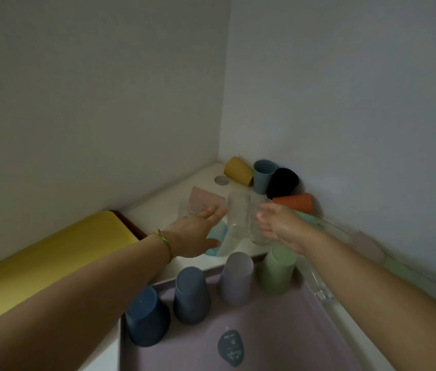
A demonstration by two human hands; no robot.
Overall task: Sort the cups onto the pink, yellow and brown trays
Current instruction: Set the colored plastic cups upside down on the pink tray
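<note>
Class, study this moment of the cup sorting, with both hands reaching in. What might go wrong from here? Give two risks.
1. The clear cups stand close together between the left hand and the right hand. They are hard to see in this dim light, so a reaching hand may knock one over.
2. The right wrist passes just above the upturned green cup at the far corner of the pink tray. Lowering the arm might topple that cup.

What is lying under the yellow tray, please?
Under the yellow tray only the far corner of the brown tray shows. The rest of it is covered, so anything else beneath cannot be seen.
</note>
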